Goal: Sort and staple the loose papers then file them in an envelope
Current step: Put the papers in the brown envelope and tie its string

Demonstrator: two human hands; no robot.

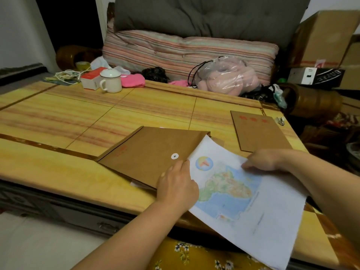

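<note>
A brown envelope (148,152) with a white round button lies on the yellow table (78,117) near its front edge. A set of white papers (243,201) with a coloured map printed on top sticks partway into the envelope's open right end. My left hand (176,186) holds the envelope's mouth edge beside the papers. My right hand (265,159) grips the papers' far edge, fingers curled over it. A second brown envelope (259,131) lies flat at the right. A small silver stapler (280,120) sits by the table's right edge.
At the table's back left stand a white lidded mug (111,81), a red-and-white box (90,77), a cord bundle and pink cloth (132,80). A plastic bag with a pink toy (228,76) sits at the back. Cardboard boxes (323,39) stack at the right.
</note>
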